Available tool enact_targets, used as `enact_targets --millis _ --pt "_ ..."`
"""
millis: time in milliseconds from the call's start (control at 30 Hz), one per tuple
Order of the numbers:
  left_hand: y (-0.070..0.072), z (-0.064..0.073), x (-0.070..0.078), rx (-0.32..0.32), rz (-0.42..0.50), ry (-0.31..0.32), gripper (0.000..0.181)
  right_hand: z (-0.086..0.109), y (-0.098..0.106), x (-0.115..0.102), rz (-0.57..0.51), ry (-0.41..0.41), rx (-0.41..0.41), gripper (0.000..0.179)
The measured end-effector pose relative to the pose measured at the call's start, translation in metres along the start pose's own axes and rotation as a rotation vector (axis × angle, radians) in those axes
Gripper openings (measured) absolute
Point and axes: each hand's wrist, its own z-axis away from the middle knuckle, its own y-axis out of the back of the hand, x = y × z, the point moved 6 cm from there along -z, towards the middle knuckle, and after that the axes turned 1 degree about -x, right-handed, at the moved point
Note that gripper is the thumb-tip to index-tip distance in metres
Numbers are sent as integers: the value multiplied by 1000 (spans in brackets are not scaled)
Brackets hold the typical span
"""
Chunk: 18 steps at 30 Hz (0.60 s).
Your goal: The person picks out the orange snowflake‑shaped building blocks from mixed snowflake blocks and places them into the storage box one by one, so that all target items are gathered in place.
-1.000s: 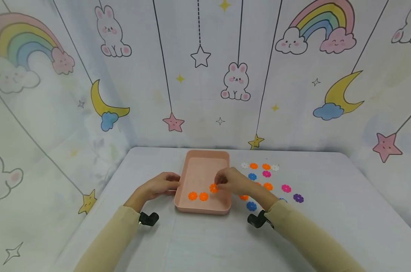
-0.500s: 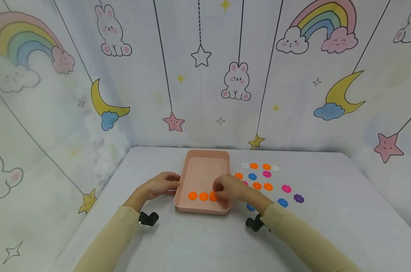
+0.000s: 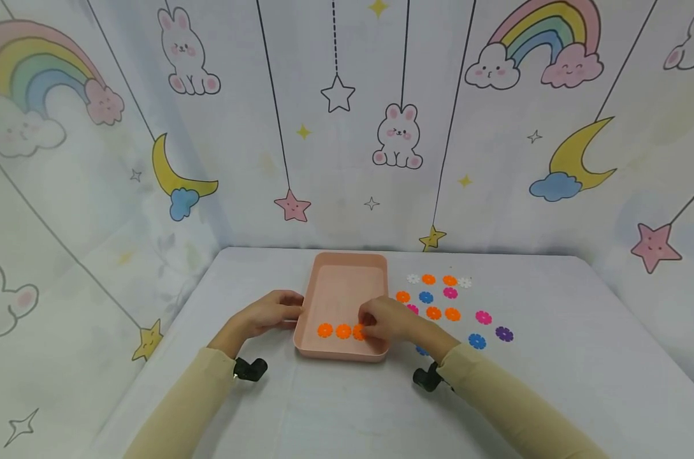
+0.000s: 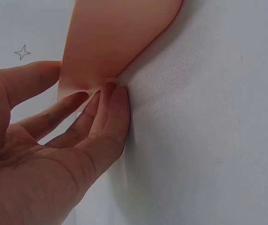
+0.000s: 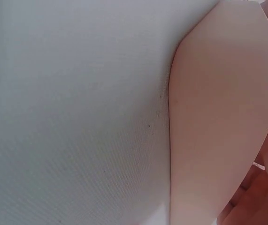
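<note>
A pink tray (image 3: 347,280) lies on the table in the head view. My left hand (image 3: 271,312) holds its left side; in the left wrist view, the fingertips (image 4: 119,96) press the outer wall and the thumb reaches the rim. Inside the tray, my right hand (image 3: 388,317) pinches an orange flower-shaped piece (image 3: 357,332), partly covered by the fingers. Two more orange flower-shaped pieces, a left one (image 3: 325,330) and a middle one (image 3: 343,331), lie in a row beside it. The tray wall (image 5: 218,117) hides most of the right fingers in the right wrist view.
Right of the tray, several loose flower pieces lie on the white table (image 3: 530,382), among them an orange piece (image 3: 452,314), a blue piece (image 3: 477,341), a purple piece (image 3: 504,334), a magenta piece (image 3: 484,317) and a white piece (image 3: 413,278). A patterned curtain (image 3: 347,159) hangs behind.
My right hand has moved a little towards the tray's near edge, bringing the third orange piece into line with the other two. The left hand stays at the tray's side.
</note>
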Motion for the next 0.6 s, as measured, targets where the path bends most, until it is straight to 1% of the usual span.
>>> enact_targets --millis 167,267,467,533,600 --pt "-1 1 1 -5 3 -8 48 1 2 0 -43 18 17 10" --pt "0 1 1 -5 1 -8 49 7 7 1 -94 42 29 16" --pt "0 0 0 -11 0 -11 50 31 29 3 -151 95 58 26" --pt "0 0 0 -13 1 -14 50 39 37 8 -146 115 81 27" --pt "-1 0 0 -16 1 -16 50 46 45 17 -148 107 104 28"
